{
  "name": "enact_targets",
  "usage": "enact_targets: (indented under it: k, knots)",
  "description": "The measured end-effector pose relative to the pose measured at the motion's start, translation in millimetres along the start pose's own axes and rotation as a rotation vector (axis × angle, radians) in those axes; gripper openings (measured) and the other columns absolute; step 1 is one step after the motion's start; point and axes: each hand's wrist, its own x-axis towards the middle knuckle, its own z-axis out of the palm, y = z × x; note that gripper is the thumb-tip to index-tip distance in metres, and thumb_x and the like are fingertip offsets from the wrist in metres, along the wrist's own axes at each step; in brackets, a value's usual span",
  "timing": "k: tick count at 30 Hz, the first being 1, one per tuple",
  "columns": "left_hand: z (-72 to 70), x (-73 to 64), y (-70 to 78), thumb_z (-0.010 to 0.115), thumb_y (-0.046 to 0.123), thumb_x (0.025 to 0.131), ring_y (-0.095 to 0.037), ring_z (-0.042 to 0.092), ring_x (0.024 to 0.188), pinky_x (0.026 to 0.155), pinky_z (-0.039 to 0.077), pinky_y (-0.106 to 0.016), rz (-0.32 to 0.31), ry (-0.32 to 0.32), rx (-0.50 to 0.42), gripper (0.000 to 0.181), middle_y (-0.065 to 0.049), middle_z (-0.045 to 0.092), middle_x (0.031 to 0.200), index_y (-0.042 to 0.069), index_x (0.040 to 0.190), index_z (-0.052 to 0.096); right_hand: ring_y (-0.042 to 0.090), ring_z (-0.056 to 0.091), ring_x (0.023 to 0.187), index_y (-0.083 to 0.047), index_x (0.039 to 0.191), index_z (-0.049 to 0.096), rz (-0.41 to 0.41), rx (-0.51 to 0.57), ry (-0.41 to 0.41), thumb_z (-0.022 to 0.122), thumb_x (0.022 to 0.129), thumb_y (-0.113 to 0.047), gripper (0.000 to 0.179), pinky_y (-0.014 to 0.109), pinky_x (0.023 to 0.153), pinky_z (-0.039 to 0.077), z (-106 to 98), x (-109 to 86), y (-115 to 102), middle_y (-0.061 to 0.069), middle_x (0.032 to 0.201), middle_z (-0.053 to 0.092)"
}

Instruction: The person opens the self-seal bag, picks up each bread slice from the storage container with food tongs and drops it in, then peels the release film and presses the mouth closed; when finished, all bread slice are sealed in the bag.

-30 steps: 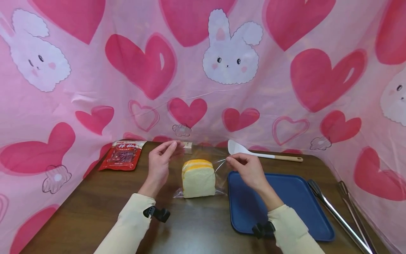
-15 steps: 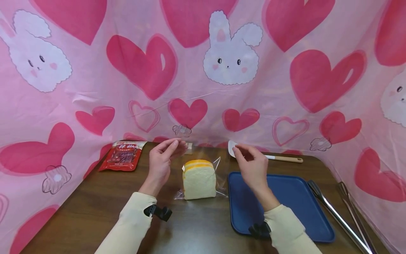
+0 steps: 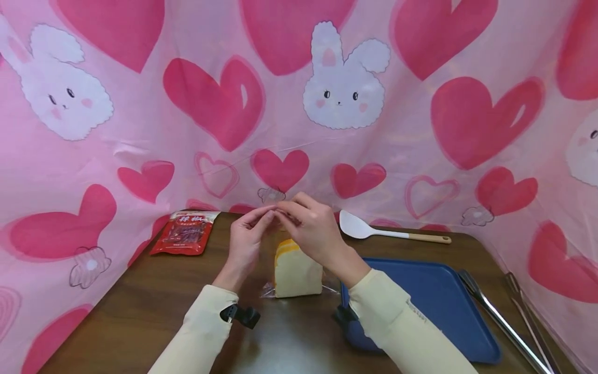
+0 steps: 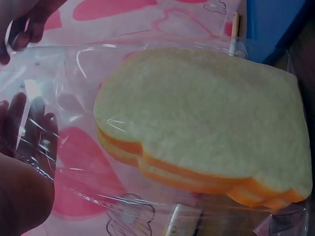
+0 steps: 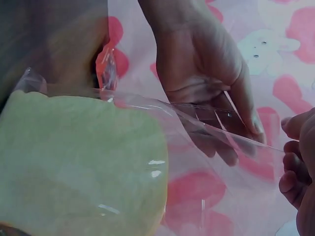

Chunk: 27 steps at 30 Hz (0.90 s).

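A clear plastic bag (image 4: 74,108) stands on the table with several slices of white bread (image 3: 299,272) inside, orange along their edges. My left hand (image 3: 246,241) pinches the bag's upper edge between thumb and fingers; in the right wrist view its fingers show through the film. Reaching across above the bread, my right hand (image 3: 310,223) has its fingertips against those of the left. In the right wrist view the taut film runs to the curled fingers of the right hand (image 5: 300,167), which appear to pinch it. The exact contact is partly hidden.
On the right lies a blue tray (image 3: 420,291), partly under the right forearm. Behind it is a white spatula (image 3: 357,225) with a wooden handle. Metal tongs (image 3: 500,311) lie at the far right. A red food packet (image 3: 184,234) sits back left, before a pink curtain (image 3: 280,114).
My right hand first let go of the bag's right side and lifted a little. Then it moved left to meet the left hand's fingertips. The left hand has barely moved.
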Motion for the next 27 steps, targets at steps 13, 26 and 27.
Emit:
enact_targets:
  k: [13, 26, 27]
  knots:
    - [3.1, -5.4, 8.6, 0.066, -0.01, 0.097, 0.002, 0.07, 0.089, 0.084, 0.058, -0.018, 0.097, -0.025, 0.327, 0.022, 0.007, 0.08, 0.099, -0.018, 0.117, 0.071, 0.015, 0.066, 0.073, -0.01, 0.104, 0.084, -0.009, -0.07, -0.15, 0.089, 0.087, -0.019, 0.02, 0.026, 0.069, 0.062, -4.7, 16.9, -4.7, 0.005, 0.093, 0.067]
    - [5.8, -11.7, 13.4, 0.069, -0.011, 0.094, 0.009, 0.067, 0.097, 0.088, 0.058, -0.014, 0.218, -0.107, 0.503, 0.021, -0.031, 0.076, 0.112, -0.013, 0.114, 0.075, 0.016, 0.069, 0.075, -0.008, 0.105, 0.08, -0.006, -0.196, -0.214, 0.084, 0.09, -0.014, 0.017, 0.03, 0.065, 0.063, -15.2, 14.8, -17.9, 0.004, 0.096, 0.069]
    - [6.0, -12.2, 13.4, 0.07, -0.012, 0.094, 0.009, 0.067, 0.097, 0.088, 0.058, -0.014, 0.225, -0.105, 0.511, 0.021, -0.031, 0.076, 0.112, -0.013, 0.114, 0.075, 0.016, 0.068, 0.074, -0.008, 0.104, 0.078, -0.01, -0.226, -0.211, 0.083, 0.09, -0.014, 0.016, 0.03, 0.061, 0.062, -14.1, 13.2, -18.6, 0.005, 0.095, 0.068]
